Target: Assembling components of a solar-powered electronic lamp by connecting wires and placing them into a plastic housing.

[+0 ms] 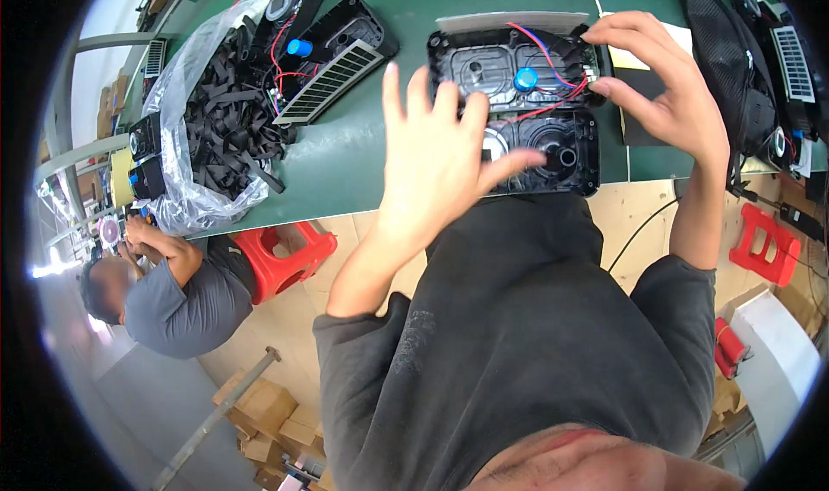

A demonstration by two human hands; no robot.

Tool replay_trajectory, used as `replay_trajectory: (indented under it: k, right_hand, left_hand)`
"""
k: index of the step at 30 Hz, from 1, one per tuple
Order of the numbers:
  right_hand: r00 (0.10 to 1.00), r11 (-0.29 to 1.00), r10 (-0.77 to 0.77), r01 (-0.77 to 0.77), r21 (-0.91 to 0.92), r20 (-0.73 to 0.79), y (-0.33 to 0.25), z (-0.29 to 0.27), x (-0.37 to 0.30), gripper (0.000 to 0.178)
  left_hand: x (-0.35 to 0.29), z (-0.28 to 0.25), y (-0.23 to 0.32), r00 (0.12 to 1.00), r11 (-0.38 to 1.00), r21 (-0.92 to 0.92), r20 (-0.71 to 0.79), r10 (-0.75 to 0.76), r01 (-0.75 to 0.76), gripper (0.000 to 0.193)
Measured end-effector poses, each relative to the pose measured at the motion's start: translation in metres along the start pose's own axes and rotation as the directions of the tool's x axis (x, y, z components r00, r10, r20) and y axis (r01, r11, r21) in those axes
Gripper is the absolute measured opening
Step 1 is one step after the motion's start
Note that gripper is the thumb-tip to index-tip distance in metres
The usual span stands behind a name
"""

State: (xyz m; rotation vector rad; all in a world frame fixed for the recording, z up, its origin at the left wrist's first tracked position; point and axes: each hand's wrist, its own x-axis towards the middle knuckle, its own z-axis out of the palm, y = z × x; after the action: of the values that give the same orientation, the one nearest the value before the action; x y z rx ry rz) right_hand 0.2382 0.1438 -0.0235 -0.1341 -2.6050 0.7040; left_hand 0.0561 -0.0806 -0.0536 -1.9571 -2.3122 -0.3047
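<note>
Green worktop (341, 167) carries black casing halves (496, 55). Left hand (436, 150) splays, grip empty; right hand (673, 94) curls loosely at the upper's edge, hold unclear.

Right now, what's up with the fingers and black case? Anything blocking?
Left fingers spread over case, left side; right fingers at its right end, by wires. Case open, blue cylinder inside. Left fingers partly hide case.

Glossy black plastic casing (553, 128), smooth green tabletop (345, 158), crinkled clear plastic bag (175, 176), matt black cloth straps (229, 120)
</note>
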Motion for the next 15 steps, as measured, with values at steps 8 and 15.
replay_trajectory:
  k: [8, 15]
  right_hand:
    - [0.979, 0.942, 0.204, -0.203, -0.265, -0.025, 0.055, -0.011, -0.044, 0.029]
    - [0.947, 0.929, 0.32, -0.306, -0.208, 0.038, 0.083, -0.017, -0.059, 0.03]
  left_hand:
    - [-0.049, 0.011, -0.01, 0.996, 0.942, -0.331, -0.049, -0.076, 0.056, 0.104]
    - [-0.032, 0.007, -0.015, 0.988, 0.96, -0.273, -0.12, -0.096, 0.06, 0.1]
